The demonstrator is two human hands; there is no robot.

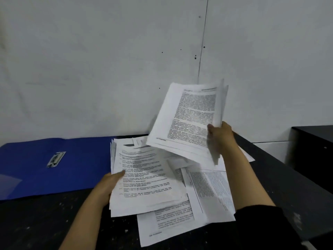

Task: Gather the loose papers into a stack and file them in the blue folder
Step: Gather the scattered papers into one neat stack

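Observation:
A blue folder (54, 166) lies open and flat at the left of the dark table, its metal clip (56, 159) showing. Printed white papers (207, 192) lie scattered in the middle of the table. My right hand (220, 138) grips a bundle of sheets (187, 120) by its right edge and holds it tilted up above the pile. My left hand (110, 184) holds the left edge of another sheaf of papers (146, 179), thumb on top, just right of the folder.
A dark speckled table (45, 219) runs against a pale wall (108, 69). A second dark surface (313, 152) stands lower at the far right, beyond the table's right edge.

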